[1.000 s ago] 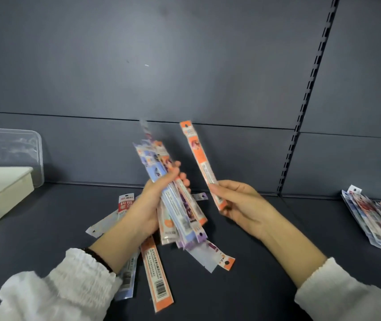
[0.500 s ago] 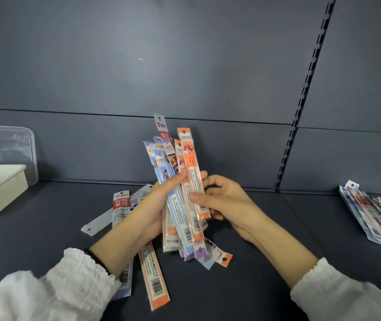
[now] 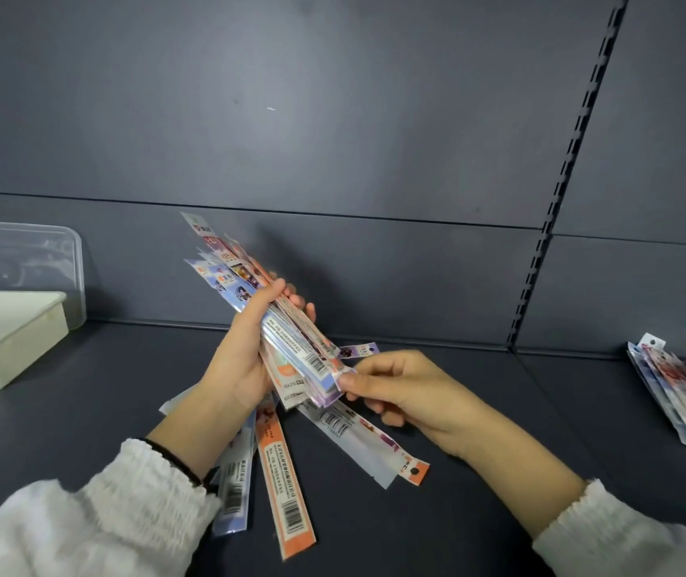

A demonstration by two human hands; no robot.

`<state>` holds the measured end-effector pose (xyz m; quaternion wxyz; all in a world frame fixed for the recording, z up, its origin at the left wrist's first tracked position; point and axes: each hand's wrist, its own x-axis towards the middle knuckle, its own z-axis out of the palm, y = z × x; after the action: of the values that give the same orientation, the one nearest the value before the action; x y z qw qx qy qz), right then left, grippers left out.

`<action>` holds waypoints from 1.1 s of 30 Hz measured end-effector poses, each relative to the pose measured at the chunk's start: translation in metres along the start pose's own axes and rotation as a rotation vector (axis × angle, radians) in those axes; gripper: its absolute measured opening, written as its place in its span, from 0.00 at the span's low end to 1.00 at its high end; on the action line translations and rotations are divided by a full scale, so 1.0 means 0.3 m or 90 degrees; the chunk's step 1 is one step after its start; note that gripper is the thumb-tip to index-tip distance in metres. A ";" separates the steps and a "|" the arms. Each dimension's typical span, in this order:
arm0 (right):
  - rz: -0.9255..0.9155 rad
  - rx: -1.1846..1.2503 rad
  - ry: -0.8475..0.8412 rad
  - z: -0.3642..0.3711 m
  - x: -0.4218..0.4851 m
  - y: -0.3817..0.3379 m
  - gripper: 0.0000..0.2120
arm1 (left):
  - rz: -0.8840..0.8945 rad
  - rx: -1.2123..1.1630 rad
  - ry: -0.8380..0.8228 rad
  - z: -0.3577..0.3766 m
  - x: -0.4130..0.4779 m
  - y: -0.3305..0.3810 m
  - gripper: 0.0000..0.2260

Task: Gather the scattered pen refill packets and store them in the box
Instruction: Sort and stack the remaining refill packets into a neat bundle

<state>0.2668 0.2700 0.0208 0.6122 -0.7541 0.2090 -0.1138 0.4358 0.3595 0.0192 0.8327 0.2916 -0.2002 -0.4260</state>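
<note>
Glossy plastic refill-packet bundle (image 3: 287,335) slants up-left in the gripping left hand (image 3: 245,351); right hand (image 3: 395,389) pinches its lower end; white rectangular box (image 3: 3,331) sits far left.

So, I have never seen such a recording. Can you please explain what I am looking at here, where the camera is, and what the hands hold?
There is no machine here, only a person with two bare hands. The one picture comes from a camera worn on the person's head, looking forward and down. The left hand grips a bundle of pen refill packets, tilted. The right hand pinches the bundle's lower end. More loose packets lie on the dark shelf under the hands, and another pile lies far right. The white box stands at the left, with a clear lid leaning behind it.
</note>
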 end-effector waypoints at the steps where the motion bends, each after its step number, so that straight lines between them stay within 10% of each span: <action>1: 0.010 0.023 -0.005 -0.012 0.001 0.001 0.06 | 0.016 -0.003 -0.002 0.006 -0.005 0.003 0.06; 19: 0.157 0.236 0.045 -0.045 0.019 0.021 0.17 | 0.080 0.004 -0.005 0.030 -0.031 0.001 0.16; 23: 0.100 0.347 0.073 -0.037 0.028 0.023 0.09 | 0.076 0.007 -0.011 0.039 -0.035 -0.008 0.04; 33: -0.027 0.762 0.412 -0.188 0.060 0.019 0.07 | 0.055 -0.023 -0.028 0.037 -0.031 0.003 0.07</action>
<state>0.2577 0.2113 0.0263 0.8280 -0.2173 0.2679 -0.4420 0.4247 0.3640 0.0273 0.8507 0.2583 -0.2234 -0.3997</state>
